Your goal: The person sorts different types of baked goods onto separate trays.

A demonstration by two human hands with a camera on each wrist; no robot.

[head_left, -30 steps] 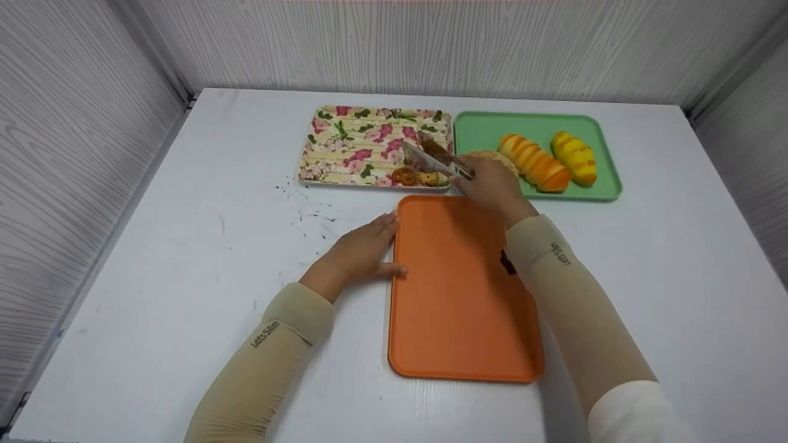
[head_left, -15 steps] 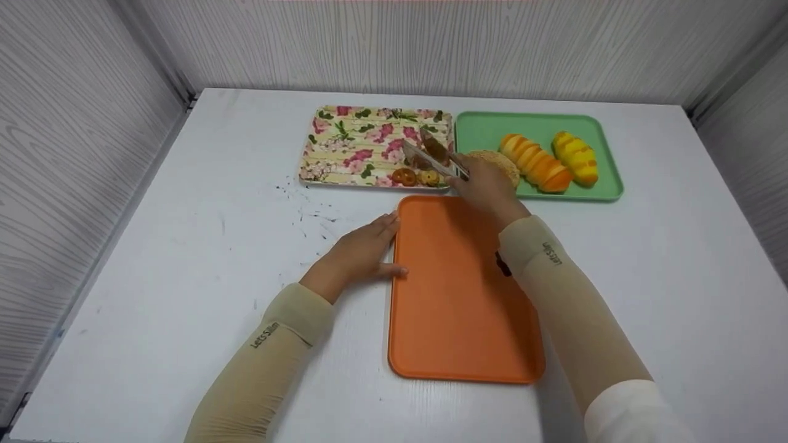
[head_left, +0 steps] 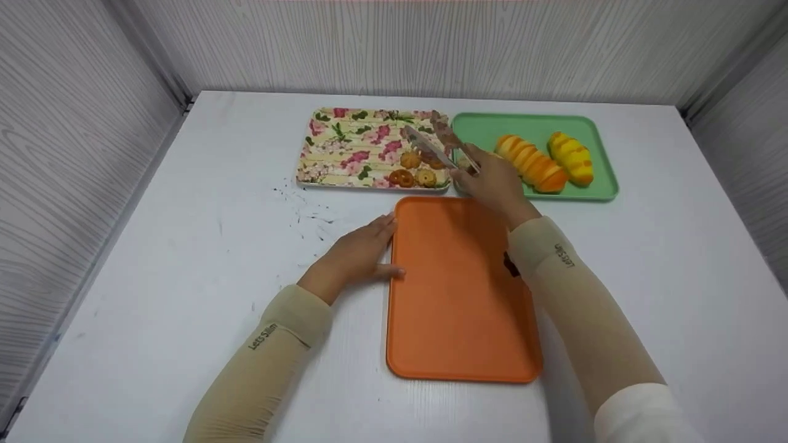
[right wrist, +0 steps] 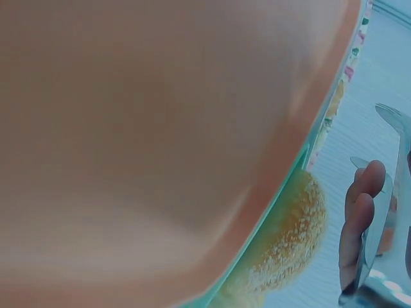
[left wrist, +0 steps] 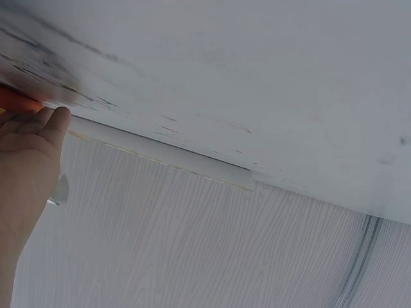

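Note:
My right hand point(head_left: 492, 181) grips metal tongs point(head_left: 434, 149), their two arms spread apart over the right part of a floral tray point(head_left: 345, 144). Under and beside the tongs lie several cookies: a flower-shaped one point(head_left: 410, 160), a pretzel-shaped one point(head_left: 401, 178) and a round pale one point(head_left: 425, 178). In the right wrist view, fingers point(right wrist: 355, 221) curl around the tongs, near a sesame bun point(right wrist: 292, 234). My left hand point(head_left: 357, 251) rests at the left edge of an orange tray point(head_left: 462, 307), fingers along its side and thumb over the rim.
A green tray point(head_left: 529, 123) adjoins the floral one on the right. It carries a sliced-looking loaf point(head_left: 532, 163) and a yellow bread roll point(head_left: 571, 158); my right hand mostly covers the sesame bun in the head view. Wood-grain panels point(head_left: 394, 49) enclose the white table point(head_left: 203, 246).
The tongs have shifted slightly up and right, and their arms stand wider apart. The flower-shaped cookie, previously behind them, now shows. My left hand stays on the orange tray.

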